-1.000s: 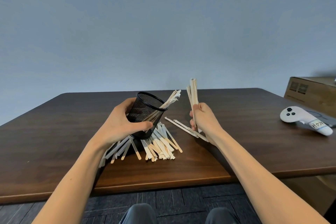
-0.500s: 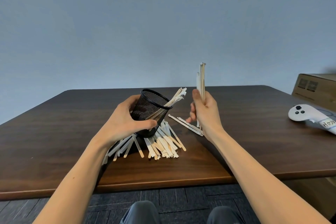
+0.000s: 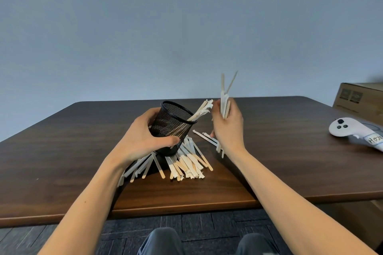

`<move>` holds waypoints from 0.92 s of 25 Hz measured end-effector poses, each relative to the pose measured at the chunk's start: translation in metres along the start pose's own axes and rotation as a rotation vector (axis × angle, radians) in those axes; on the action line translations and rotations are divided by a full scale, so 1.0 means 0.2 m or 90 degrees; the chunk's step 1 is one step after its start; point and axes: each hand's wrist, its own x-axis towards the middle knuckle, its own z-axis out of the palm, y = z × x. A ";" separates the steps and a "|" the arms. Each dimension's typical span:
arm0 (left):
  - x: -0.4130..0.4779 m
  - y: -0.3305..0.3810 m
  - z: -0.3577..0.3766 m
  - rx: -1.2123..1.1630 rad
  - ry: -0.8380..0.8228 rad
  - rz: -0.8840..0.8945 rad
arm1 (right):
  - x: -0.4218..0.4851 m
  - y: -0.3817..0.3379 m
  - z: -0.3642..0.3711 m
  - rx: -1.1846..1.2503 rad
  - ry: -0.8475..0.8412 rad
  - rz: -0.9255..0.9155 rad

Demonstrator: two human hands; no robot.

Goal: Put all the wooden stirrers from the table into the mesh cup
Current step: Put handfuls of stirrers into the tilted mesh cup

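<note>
My left hand grips the black mesh cup, tilted with its mouth toward the right. Several wrapped stirrers stick out of the cup's mouth. My right hand holds a small bundle of wooden stirrers upright, just right of the cup's rim. A fan-shaped pile of stirrers lies on the dark wooden table under and in front of the cup. A few more loose stirrers lie on the table behind my right hand.
A white handheld controller with a label lies at the table's right edge. A cardboard box stands behind it. My knees show below the table's front edge.
My right hand has lifted the stirrer bundle off the table and carried it up and left, close to the cup's mouth. My left hand keeps the cup tilted.
</note>
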 end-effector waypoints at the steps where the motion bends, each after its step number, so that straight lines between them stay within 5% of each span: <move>1: 0.00 0.00 0.00 -0.001 0.000 0.001 | -0.01 0.01 0.00 -0.007 -0.012 0.003; 10: 0.00 -0.02 0.00 0.007 0.002 -0.001 | -0.04 0.01 0.02 -0.016 -0.073 0.084; 14: 0.00 -0.01 0.00 0.002 0.003 -0.001 | 0.05 -0.10 0.00 0.080 -0.025 0.162; 18: -0.01 0.00 -0.01 -0.009 0.000 0.007 | 0.19 -0.26 -0.05 -0.063 0.054 0.195; 23: -0.01 -0.01 -0.02 -0.023 0.002 0.011 | 0.29 -0.45 -0.03 0.109 0.098 0.166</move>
